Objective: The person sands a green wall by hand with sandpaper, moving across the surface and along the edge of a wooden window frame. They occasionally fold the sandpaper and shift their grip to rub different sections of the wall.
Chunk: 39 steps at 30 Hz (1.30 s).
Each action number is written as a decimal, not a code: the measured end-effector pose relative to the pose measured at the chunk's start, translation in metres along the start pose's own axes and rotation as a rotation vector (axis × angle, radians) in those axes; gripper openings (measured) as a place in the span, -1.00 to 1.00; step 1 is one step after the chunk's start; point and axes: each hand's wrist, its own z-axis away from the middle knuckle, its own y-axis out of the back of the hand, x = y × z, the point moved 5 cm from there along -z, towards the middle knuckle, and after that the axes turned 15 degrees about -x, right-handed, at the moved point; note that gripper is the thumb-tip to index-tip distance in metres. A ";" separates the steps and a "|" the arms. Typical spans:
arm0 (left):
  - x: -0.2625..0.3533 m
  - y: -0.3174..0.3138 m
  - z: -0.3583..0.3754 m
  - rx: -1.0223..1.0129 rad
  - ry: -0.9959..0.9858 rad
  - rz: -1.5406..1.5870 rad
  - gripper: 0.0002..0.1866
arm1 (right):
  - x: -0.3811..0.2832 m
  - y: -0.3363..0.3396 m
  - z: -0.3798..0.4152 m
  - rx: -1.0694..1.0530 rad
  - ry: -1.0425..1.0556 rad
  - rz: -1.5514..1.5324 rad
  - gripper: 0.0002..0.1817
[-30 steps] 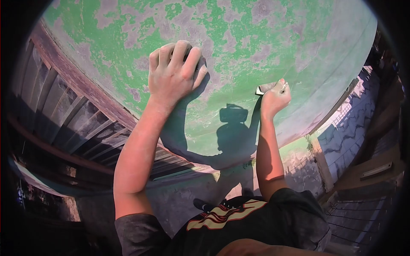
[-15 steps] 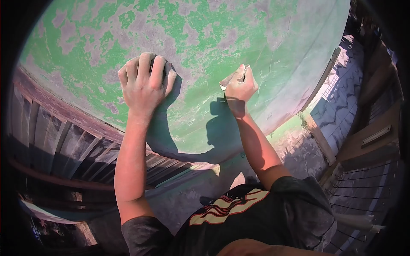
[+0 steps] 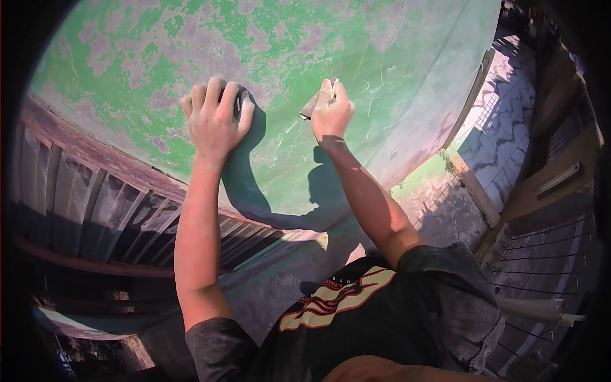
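Note:
A large green surface [image 3: 286, 165] with patchy, worn paint fills the upper view. My left hand [image 3: 216, 118] rests on it, dusty, fingers bent and somewhat spread, with no object visible in it. To its right, my right hand [image 3: 332, 114] is closed on a small folded piece, perhaps sandpaper [image 3: 309, 107], whose brown edge sticks out to the left against the paint. The rest of the piece is hidden in the fingers. Shadows of my arms and head fall on the green surface below the hands.
Corrugated metal sheeting [image 3: 83, 197] runs below the surface at left. On the right are a tiled floor [image 3: 503, 121] in sun and shade, a brown wooden board [image 3: 560, 181] and thin metal bars [image 3: 541, 254].
My right hand has moved left and slightly up along the green surface with the folded piece. My left hand stays on the surface, its fingers slightly shifted.

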 end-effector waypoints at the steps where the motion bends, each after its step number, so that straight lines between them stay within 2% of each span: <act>1: 0.013 -0.005 0.006 -0.068 -0.007 0.102 -0.75 | 0.002 0.001 0.000 -0.082 -0.076 -0.107 -0.60; 2: 0.027 -0.007 0.013 -0.134 -0.060 0.222 -0.69 | 0.004 0.006 0.002 -0.216 -0.160 -0.103 -0.55; 3: 0.042 -0.015 0.021 -0.193 -0.092 0.376 -0.58 | 0.002 0.015 0.005 -0.196 -0.149 -0.113 -0.55; 4: 0.058 -0.020 0.028 -0.292 -0.095 0.510 -0.50 | 0.001 0.018 0.009 -0.307 -0.143 -0.142 -0.53; 5: 0.072 -0.024 0.034 -0.313 -0.081 0.600 -0.45 | 0.000 0.020 0.015 -0.426 -0.139 -0.165 -0.51; 7: 0.090 -0.035 0.044 -0.314 -0.012 0.746 -0.40 | -0.007 0.033 0.025 -0.495 -0.143 -0.214 -0.51; 10: 0.105 -0.039 0.049 -0.325 0.018 0.831 -0.49 | -0.010 0.049 0.033 -0.629 -0.171 -0.351 -0.52; 12: 0.110 -0.035 0.049 -0.247 0.072 0.901 -0.68 | -0.009 0.064 0.037 -0.685 -0.202 -0.437 -0.53; 14: 0.114 -0.038 0.050 -0.195 0.148 1.011 -0.73 | -0.009 0.074 0.043 -0.805 -0.281 -0.539 -0.57; 15: 0.113 -0.041 0.052 -0.134 0.224 1.112 -0.73 | -0.013 0.080 0.044 -0.803 -0.287 -0.537 -0.57; 16: 0.113 -0.050 0.056 -0.189 0.276 1.164 -0.65 | -0.020 0.086 0.046 -0.835 -0.292 -0.536 -0.61; 17: 0.116 -0.054 0.058 -0.190 0.276 1.168 -0.65 | -0.024 0.091 0.046 -0.865 -0.294 -0.534 -0.64; 19: 0.119 -0.065 0.061 -0.233 0.473 1.383 -0.63 | -0.026 0.099 0.044 -0.895 -0.295 -0.541 -0.63; 23: 0.133 -0.052 0.044 -0.071 0.507 1.417 -0.63 | -0.027 0.112 0.036 -1.010 -0.202 -0.471 -0.57; 24: 0.134 -0.054 0.043 -0.049 0.496 1.403 -0.67 | -0.025 0.112 0.035 -1.010 -0.199 -0.472 -0.57; 26: 0.138 -0.056 0.042 -0.028 0.484 1.387 -0.71 | -0.013 0.116 0.035 -0.868 -0.249 -0.384 -0.60; 27: 0.142 -0.057 0.040 -0.068 0.464 1.368 -0.74 | -0.014 0.114 0.038 -0.866 -0.247 -0.385 -0.60; 29: 0.150 -0.058 0.038 -0.115 0.446 1.349 -0.76 | -0.016 0.129 0.038 -0.423 -0.167 -0.128 -0.72; 30: 0.154 -0.055 0.037 -0.115 0.429 1.272 -0.76 | -0.016 0.125 0.040 -0.422 -0.173 -0.127 -0.72; 32: 0.163 -0.048 0.036 -0.095 0.400 1.156 -0.76 | -0.038 0.142 0.046 0.087 0.228 0.278 -0.74; 33: 0.166 -0.047 0.036 -0.100 0.396 1.154 -0.76 | -0.036 0.144 0.048 0.091 0.222 0.277 -0.74; 35: 0.172 -0.041 0.033 -0.048 0.284 1.099 -0.74 | -0.025 0.131 0.051 -0.319 0.262 0.152 -0.65; 36: 0.174 -0.045 0.034 -0.038 0.264 1.094 -0.71 | -0.014 0.124 0.052 -0.418 0.124 0.065 -0.47; 37: 0.176 -0.049 0.035 -0.045 0.260 1.096 -0.71 | -0.011 0.123 0.055 -0.413 0.118 0.065 -0.47; 39: 0.182 -0.048 0.032 0.068 0.182 1.028 -0.69 | -0.004 0.115 0.055 -0.475 -0.106 -0.566 -0.35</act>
